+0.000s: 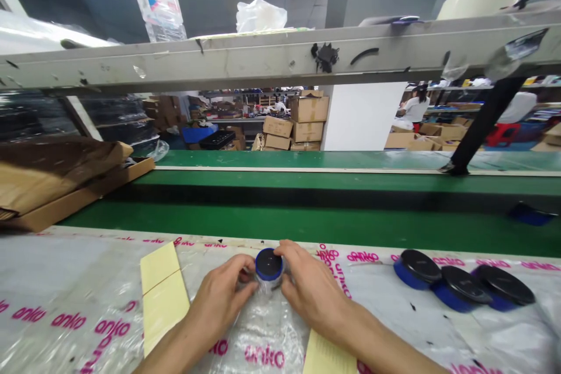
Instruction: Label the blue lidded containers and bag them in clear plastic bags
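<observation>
A small round case [269,265] with a black top and blue side is held between my two hands, just above the plastic-covered table. My left hand [224,287] has its thumb and fingers curled at the case's left edge. From the other side my right hand [309,283] grips it, one finger at the top rim and the thumb low on the side. Something clear and shiny shows beneath the case; whether it is a wrapper or the table's plastic I cannot tell. A yellow paper stack [163,298] with a band round it lies left of my left forearm.
Three larger black-and-blue cases [460,287] sit at the right. More yellow paper [328,356] lies partly under my right forearm. Beyond the table runs a green conveyor belt [280,222], with a cardboard tray [87,193] at left and a shelf beam [245,61] overhead.
</observation>
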Motion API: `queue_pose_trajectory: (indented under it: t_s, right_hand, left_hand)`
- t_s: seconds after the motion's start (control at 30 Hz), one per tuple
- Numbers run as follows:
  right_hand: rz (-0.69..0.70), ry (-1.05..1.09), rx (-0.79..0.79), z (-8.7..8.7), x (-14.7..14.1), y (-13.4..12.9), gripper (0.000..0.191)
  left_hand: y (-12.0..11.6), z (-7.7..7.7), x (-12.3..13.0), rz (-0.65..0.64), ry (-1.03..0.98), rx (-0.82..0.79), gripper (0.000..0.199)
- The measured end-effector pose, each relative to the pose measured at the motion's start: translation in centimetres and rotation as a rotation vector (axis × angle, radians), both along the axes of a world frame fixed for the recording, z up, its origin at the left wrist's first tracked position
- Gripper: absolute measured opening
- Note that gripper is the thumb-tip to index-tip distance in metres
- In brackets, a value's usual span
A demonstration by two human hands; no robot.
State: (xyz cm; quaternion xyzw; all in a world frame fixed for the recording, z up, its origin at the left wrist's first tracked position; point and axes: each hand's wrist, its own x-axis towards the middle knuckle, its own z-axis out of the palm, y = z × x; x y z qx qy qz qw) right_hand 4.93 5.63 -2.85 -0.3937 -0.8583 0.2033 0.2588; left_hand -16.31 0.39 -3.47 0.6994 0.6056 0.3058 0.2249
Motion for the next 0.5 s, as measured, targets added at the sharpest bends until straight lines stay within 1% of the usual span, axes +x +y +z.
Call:
queue_pose_trajectory:
  t_s: [0.07, 0.13, 0.2, 0.27, 0.37, 0.5]
  right_hand:
    - [-0.06, 0.046, -0.108, -0.3, 0.0, 0.5, 0.045]
    - [-0.075, 0.061, -0.156, -0.3, 0.1, 1.0, 0.036]
    - [-0.056, 0.05, -0.149, -0.2, 0.2, 1.3, 0.028]
    - [-0.046, 0.032, -0.125, 0.0, 0.1, 1.6, 0.027]
    - [-0.061, 0.005, -0.106, 0.3, 0.1, 1.7, 0.026]
    - [-0.091, -0.017, -0.09, 0.3, 0.4, 1.4, 0.024]
  left_hand:
    - [0.3, 0.1, 0.1, 0.042, -0.024, -0.033, 0.021]
    - [0.7, 0.3, 0.2, 0.038, -0.06, -0.038, 0.023]
    - [1.1, 0.5, 0.4, 0.017, -0.089, -0.034, 0.02]
    - [1.4, 0.4, 0.5, 0.019, -0.084, -0.032, 0.017]
    - [1.5, 0.2, 0.7, 0.039, -0.012, -0.012, 0.02]
    - [1.1, 0.3, 1.0, 0.043, 0.115, 0.054, 0.017]
